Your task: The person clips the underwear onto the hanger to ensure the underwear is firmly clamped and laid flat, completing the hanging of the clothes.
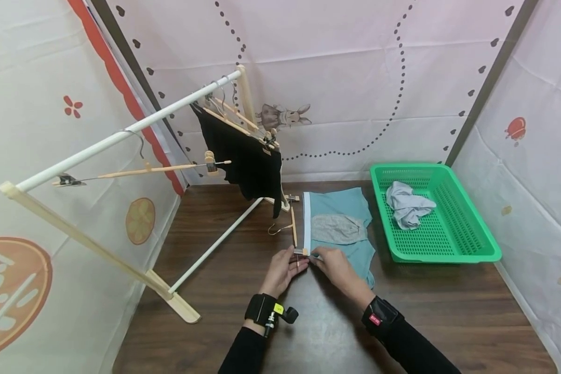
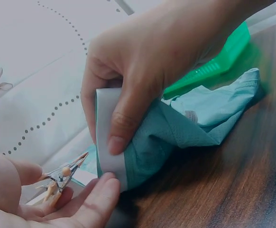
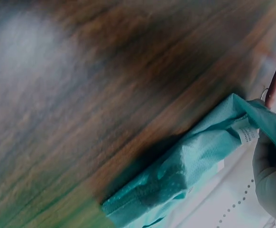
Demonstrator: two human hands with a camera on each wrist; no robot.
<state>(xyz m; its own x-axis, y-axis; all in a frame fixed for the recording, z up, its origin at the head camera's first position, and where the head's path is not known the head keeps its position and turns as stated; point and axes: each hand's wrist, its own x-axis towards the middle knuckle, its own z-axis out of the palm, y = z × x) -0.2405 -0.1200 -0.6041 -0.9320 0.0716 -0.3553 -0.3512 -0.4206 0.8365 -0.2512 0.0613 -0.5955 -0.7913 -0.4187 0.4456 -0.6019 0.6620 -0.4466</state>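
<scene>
Teal underpants with a white waistband and a grey front panel lie on the table, waistband to the left. At the near end of that waistband my right hand pinches the corner, lifting it in the left wrist view with the thumb over the white band. A wooden clip hanger lies along the waistband. My left hand pinches its near metal clip between thumb and fingers, the clip's mouth facing the band. One left fingertip meets the band's lower edge. In the right wrist view a white label shows inside the cloth.
A green basket holding a crumpled grey cloth stands at the right. On the left is a white-barred rack carrying a bare clip hanger and a black garment on hangers. Printed fabric walls enclose the table.
</scene>
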